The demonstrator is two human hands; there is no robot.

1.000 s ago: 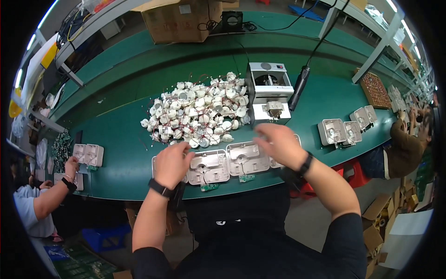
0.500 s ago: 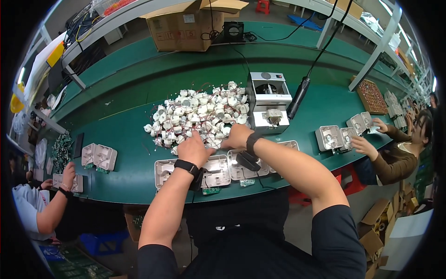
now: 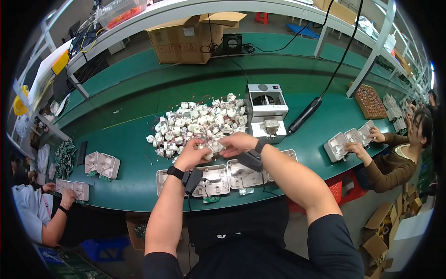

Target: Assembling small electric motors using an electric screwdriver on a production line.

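Observation:
My left hand [image 3: 189, 156] is at the near edge of a pile of small white plastic parts [image 3: 186, 122] with red wires. Its thumb and index finger are apart and curved; a white part [image 3: 208, 156] sits by the thumb tip, and I see no firm grip on it. Opposite, my right hand [image 3: 239, 142] reaches into the pile's near right side, fingers stretched and apart. Both wrists wear black straps with dark devices. Just below my hands lies a row of pale open housings [image 3: 216, 180], partly covered by the devices and my forearms. Small green circuit boards [image 3: 211, 199] hang at their near side.
A grey-white machine [image 3: 268, 114] stands right of the pile, beside a hanging black cylindrical tool [image 3: 305, 115]. Co-workers handle similar housings [image 3: 335, 147] at right and others [image 3: 74, 189] at left. A cardboard box [image 3: 179, 44] sits behind. More housings [image 3: 102, 165] stand at left.
The view has shifted, so the bench appears lower. My left fingers have curled more and my hands remain at the pile's near edge. The left co-worker's raised hand has come down to the housings.

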